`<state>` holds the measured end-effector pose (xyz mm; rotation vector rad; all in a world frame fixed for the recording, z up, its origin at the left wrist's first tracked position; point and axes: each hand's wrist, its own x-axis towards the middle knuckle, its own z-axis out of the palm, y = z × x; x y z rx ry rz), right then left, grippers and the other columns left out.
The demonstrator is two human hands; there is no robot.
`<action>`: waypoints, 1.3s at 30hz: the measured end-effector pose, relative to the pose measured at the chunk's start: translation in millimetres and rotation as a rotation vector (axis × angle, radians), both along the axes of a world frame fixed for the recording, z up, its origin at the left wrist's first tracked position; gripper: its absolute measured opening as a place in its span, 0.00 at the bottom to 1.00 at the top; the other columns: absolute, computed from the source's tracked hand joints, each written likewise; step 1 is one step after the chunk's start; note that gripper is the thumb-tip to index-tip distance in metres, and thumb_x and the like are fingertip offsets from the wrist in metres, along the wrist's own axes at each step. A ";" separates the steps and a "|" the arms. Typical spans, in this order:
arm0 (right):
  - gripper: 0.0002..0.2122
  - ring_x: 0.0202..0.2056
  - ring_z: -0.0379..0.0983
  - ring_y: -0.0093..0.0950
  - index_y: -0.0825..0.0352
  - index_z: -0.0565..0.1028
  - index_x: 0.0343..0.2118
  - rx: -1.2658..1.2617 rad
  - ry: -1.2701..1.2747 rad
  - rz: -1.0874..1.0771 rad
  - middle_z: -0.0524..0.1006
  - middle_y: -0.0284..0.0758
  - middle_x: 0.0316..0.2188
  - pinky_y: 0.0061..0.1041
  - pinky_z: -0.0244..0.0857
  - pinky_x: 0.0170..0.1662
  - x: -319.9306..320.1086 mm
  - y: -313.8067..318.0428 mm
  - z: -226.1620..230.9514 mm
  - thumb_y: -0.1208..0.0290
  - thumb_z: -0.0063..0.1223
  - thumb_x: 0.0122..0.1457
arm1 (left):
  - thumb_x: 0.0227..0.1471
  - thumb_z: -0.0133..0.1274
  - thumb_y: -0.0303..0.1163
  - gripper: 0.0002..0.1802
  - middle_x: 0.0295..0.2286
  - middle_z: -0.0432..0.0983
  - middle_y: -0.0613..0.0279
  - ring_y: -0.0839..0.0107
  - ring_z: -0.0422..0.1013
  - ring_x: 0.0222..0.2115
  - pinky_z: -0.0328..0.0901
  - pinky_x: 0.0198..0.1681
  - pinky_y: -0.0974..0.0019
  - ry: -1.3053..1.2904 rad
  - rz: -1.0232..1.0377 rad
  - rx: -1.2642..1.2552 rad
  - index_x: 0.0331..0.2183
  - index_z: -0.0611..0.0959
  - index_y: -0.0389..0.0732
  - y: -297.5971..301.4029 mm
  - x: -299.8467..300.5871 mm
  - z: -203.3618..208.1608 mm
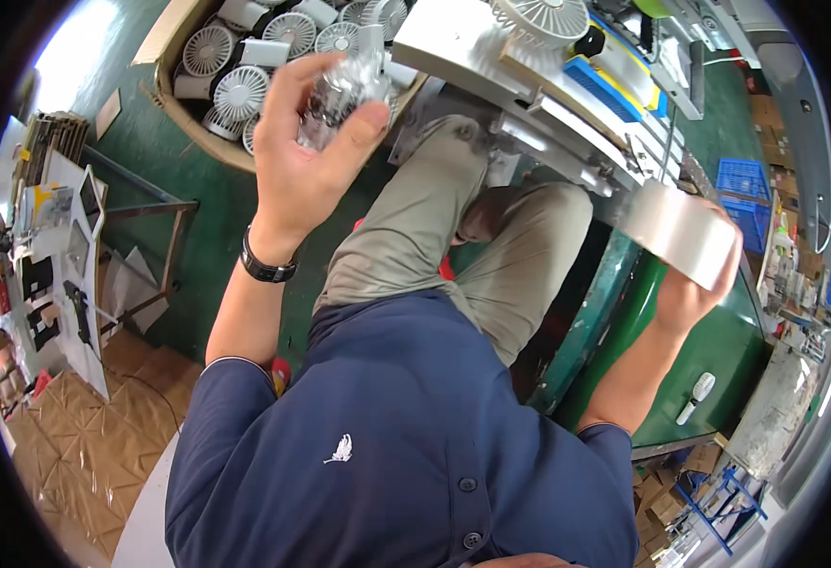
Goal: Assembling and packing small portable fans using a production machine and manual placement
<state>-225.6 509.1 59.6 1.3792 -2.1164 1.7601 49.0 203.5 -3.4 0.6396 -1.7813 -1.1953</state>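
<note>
My left hand (306, 156) is raised beside a cardboard box of white fans, its fingers curled round a glossy clear-and-grey piece (339, 99). Blur hides exactly what that piece is. On the right, above the green table, my right hand (695, 284) grips a wide, pale, smooth piece with a rounded end (680, 232); motion smears it too, and most of the fingers are behind it. Between and beyond my hands a white round-grilled fan (543, 17) rests on the metal bench fixture (463, 47).
The open cardboard box (216, 147) holds several white fans (242, 92). A small white handheld fan (697, 398) lies on the green table (718, 364). Blue-and-yellow blocks (614, 80) sit on the bench. A blue crate (744, 194) stands far right, a metal-legged rack (164, 204) at left.
</note>
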 end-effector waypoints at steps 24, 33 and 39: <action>0.20 0.29 0.77 0.45 0.66 0.72 0.41 1.023 0.406 0.301 0.78 0.40 0.33 0.40 0.71 0.33 130.0 -6.3 -154.6 0.59 0.68 0.55 | 0.53 0.68 0.41 0.27 0.35 0.73 0.56 0.56 0.71 0.36 0.68 0.43 0.58 -0.618 -0.324 -0.203 0.50 0.80 0.37 75.9 51.8 -145.7; 0.17 0.20 0.65 0.29 0.65 0.76 0.42 0.238 0.209 -0.221 0.70 0.30 0.21 0.26 0.63 0.25 63.7 13.2 -61.4 0.70 0.72 0.52 | 0.50 0.71 0.37 0.28 0.40 0.76 0.54 0.61 0.74 0.36 0.71 0.43 0.61 -0.612 -0.346 -0.055 0.48 0.80 0.35 76.0 21.4 -83.6; 0.17 0.26 0.69 0.31 0.66 0.78 0.46 0.196 0.263 -0.652 0.72 0.33 0.29 0.31 0.66 0.30 16.8 -4.3 -54.8 0.63 0.68 0.58 | 0.52 0.69 0.30 0.22 0.38 0.79 0.58 0.67 0.74 0.35 0.71 0.43 0.65 -0.272 -0.393 -0.211 0.48 0.82 0.35 44.8 -42.0 6.2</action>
